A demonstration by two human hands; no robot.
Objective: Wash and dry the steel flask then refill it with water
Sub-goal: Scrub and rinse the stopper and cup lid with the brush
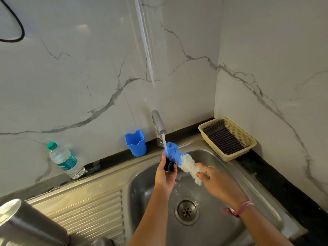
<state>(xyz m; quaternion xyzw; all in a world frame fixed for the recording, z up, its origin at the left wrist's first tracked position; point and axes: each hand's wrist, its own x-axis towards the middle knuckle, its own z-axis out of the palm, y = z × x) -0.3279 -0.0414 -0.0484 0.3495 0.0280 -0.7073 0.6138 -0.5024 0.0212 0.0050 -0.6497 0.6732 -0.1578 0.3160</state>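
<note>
1. Washing was in hand: the left hand (166,172) gripped a dark cap (169,165) under the tap (158,123), while the right hand (213,179) pinched the brush (181,159) scrubbing it.
2. Next, I judged, rinse the cap, then fetch the flask (26,226).
3. The flask lay at the table's near left, cut off by the edge; its mouth was hidden.

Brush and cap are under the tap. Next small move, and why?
Probably work the brush around the cap under the stream. The left hand grips the cap, the right hand holds the brush, and water from the tap falls on the blue bristles beside the cap.
</note>
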